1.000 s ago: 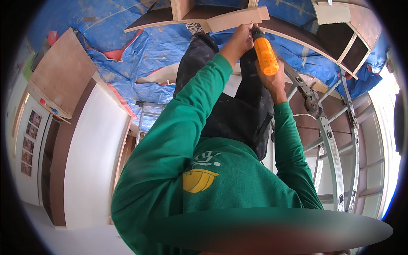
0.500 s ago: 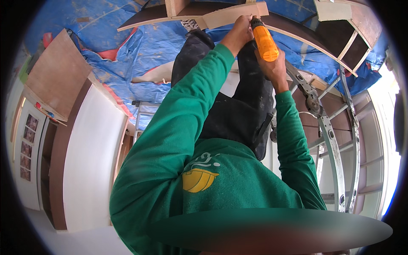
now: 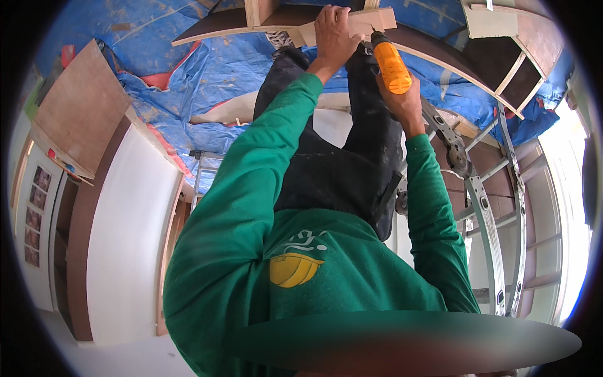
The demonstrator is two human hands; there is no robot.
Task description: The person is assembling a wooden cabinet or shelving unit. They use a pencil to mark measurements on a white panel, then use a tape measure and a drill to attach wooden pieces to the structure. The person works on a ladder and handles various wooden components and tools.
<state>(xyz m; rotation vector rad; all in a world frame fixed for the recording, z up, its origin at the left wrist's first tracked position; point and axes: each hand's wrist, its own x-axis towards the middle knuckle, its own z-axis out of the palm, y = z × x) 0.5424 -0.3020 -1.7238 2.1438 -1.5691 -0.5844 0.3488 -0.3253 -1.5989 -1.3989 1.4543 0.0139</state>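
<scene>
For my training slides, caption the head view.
Left hand on a pale wooden board, right hand holding an orange power drill, blue sheeting behind.

Blue sheeting spread below; brown-edged white panel at left; metal ladder right, bright light beyond.

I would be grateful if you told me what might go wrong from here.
The left grip rests on the pale wooden piece, close to the tip of the orange drill in the right grip; a slip might injure the left one.

The blue sheeting lies in loose folds, so a foot could perhaps snag on it.

The metal ladder appears close to the right sleeve; an elbow might knock it.
</scene>
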